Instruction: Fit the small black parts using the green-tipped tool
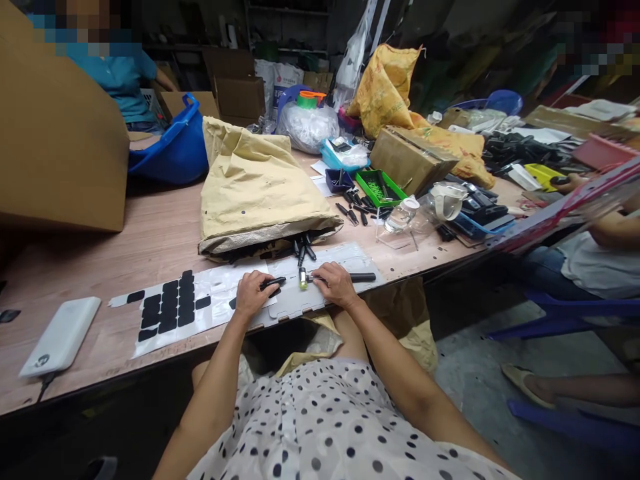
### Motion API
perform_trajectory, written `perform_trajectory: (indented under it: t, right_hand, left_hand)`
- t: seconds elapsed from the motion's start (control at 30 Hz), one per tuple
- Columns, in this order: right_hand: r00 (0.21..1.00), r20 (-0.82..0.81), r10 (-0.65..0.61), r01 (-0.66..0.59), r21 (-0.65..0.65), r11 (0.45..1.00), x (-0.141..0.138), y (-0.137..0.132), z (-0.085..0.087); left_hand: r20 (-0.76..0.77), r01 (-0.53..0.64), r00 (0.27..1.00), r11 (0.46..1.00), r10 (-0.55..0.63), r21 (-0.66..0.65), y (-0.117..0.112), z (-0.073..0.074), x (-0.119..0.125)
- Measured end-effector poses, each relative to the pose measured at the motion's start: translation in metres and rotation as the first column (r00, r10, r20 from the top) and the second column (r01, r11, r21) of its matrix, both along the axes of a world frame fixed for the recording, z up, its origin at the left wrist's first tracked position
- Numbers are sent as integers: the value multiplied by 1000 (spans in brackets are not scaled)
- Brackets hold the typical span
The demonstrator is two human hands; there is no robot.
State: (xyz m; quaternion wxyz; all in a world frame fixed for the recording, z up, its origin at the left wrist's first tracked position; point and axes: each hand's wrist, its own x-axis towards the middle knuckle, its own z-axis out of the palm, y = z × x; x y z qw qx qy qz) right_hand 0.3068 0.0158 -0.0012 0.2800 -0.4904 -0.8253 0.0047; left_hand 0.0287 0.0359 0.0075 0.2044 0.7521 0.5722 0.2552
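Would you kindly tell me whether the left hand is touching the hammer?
Apart: the head view shows the pale board between the left hand and the hammer, whose handle is in the right hand.

We see a black-handled, yellow-tipped hammer (363, 277), a black piece (275, 282), black patches (171, 305) patterning a white sheet (214, 287), a tan sack (260, 180), a green tray (393, 202), a pinkish-brown worktop (165, 227) and a black-dotted whitish garment (320, 427).

Around You

To your left you have a white device (63, 337), a carton (60, 140) and a blue basin (175, 153); ahead, a yellow sack (386, 87) behind a brown box (410, 157); rightward, a clear jug (447, 201).
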Motion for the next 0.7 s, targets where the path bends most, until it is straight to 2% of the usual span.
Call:
perform_trajectory:
  t: [0.1,0.2,0.33,0.43,0.5,0.57,0.63,0.7]
  right_hand:
    - [1000,-13,-12,12,-4,1000,-2,0,0]
    - [1000,-12,-22,22,-18,1000,-3,1,-1]
    - [1000,-15,-24,24,-29,999,-4,2,-2]
    - [999,-26,-21,20,-30,999,-4,2,-2]
    - [999,-31,-22,21,-37,999,-4,1,-1]
    - [999,-32,-25,24,-44,999,-4,1,-1]
    - [999,-30,-34,33,-49,998,-5,2,-1]
    - [999,-28,-46,44,-54,998,-6,2,-1]
  left_hand:
    - [53,-6,999,1000,5,30,-1,2,-2]
    - [146,-13,989,997,2,74,-12,8,-1]
    - [291,86,952,995,-97,52,-55,12,4]
    - [321,222,924,975,-208,-6,-96,1,6]
    - [279,230,940,969,-198,-89,-116,-13,4]
    - [172,158,977,966,-123,-207,-128,-30,1]
    - [16,61,998,944,-59,-323,-131,-44,-3]
    - [-115,16,991,912,-69,-410,-129,-50,-4]
